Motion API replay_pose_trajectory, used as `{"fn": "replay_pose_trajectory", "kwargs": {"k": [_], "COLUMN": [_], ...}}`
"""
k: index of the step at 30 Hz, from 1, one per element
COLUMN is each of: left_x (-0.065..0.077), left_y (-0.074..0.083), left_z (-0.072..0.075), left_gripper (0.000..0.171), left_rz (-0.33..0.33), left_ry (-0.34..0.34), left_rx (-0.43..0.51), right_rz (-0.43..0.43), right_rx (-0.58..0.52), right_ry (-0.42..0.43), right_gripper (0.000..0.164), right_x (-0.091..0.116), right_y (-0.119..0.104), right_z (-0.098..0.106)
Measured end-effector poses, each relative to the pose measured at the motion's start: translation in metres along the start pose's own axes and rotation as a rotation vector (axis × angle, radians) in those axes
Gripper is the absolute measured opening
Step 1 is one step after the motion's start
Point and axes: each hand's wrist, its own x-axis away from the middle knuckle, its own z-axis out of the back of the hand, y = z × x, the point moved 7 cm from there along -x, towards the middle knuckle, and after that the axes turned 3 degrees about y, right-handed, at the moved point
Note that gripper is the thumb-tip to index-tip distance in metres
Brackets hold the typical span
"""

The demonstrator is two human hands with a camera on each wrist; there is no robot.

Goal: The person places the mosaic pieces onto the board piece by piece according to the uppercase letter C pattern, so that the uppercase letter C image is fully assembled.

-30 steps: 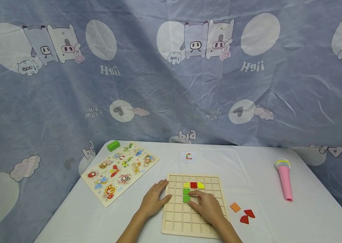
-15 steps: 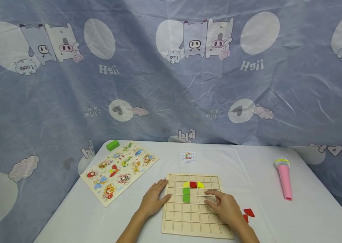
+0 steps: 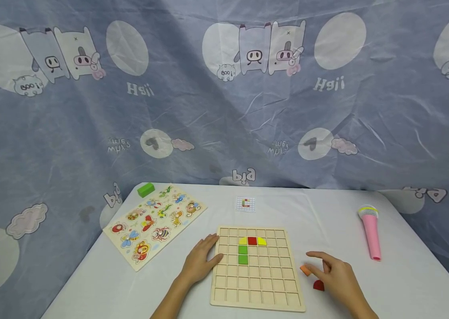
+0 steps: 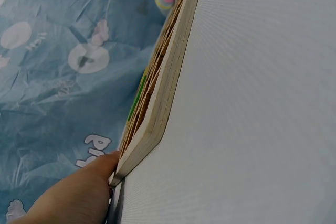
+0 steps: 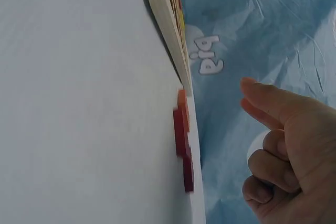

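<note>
A wooden grid board (image 3: 262, 284) lies flat on the table. My left hand (image 3: 199, 262) rests against its left edge, and the thumb (image 4: 102, 165) touches that edge in the left wrist view. On the grid sit two green square tiles (image 3: 243, 254), a red square tile (image 3: 252, 241) and two yellow rounded tiles (image 3: 262, 241). Right of the board my right hand (image 3: 338, 277) hovers over loose tiles, index finger and thumb apart, nothing between them. Nearest it are an orange square tile (image 3: 305, 270) and a red rounded tile (image 3: 318, 285); another red tile (image 5: 188, 172) shows in the right wrist view.
A small pattern card (image 3: 245, 204) lies behind the board. At the back left is an insect puzzle board (image 3: 154, 228) beside a green block (image 3: 146, 189). A pink toy microphone (image 3: 372, 237) lies at the right. A printed curtain (image 3: 216, 115) hangs behind the table.
My right hand has left the green tiles and moved right, off the board, to above the loose tiles. The left hand keeps its place on the board's edge.
</note>
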Motion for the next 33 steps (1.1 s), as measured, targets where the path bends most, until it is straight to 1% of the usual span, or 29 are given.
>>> {"fn": "replay_pose_trajectory", "kwargs": {"k": [2, 6, 13, 15, 24, 28, 33], "left_x": [0.0, 0.0, 0.001, 0.001, 0.001, 0.001, 0.001], "left_y": [0.0, 0.0, 0.001, 0.001, 0.001, 0.001, 0.002], "left_z": [0.0, 0.0, 0.001, 0.001, 0.001, 0.001, 0.001], "left_gripper": [0.061, 0.061, 0.06, 0.06, 0.06, 0.06, 0.06], "left_rz": [-0.003, -0.005, 0.001, -0.002, 0.002, -0.003, -0.004], "left_ry": [0.002, 0.008, 0.009, 0.011, 0.002, 0.002, -0.003], "left_rx": [0.0, 0.002, 0.004, -0.001, 0.006, 0.011, 0.014], "right_rz": [-0.017, -0.08, -0.222, -0.246, -0.248, -0.231, -0.211], "right_rx": [0.026, 0.055, 0.091, 0.1, 0.129, 0.127, 0.125], "right_ry": [-0.004, -0.051, -0.19, -0.223, -0.241, -0.232, -0.223], "right_gripper": [0.028, 0.031, 0.04, 0.042, 0.041, 0.04, 0.034], "right_x": [0.003, 0.01, 0.023, 0.026, 0.029, 0.027, 0.025], "right_y": [0.007, 0.022, 0.047, 0.052, 0.064, 0.065, 0.063], "right_z": [0.006, 0.013, 0.013, 0.011, 0.004, 0.002, 0.002]}}
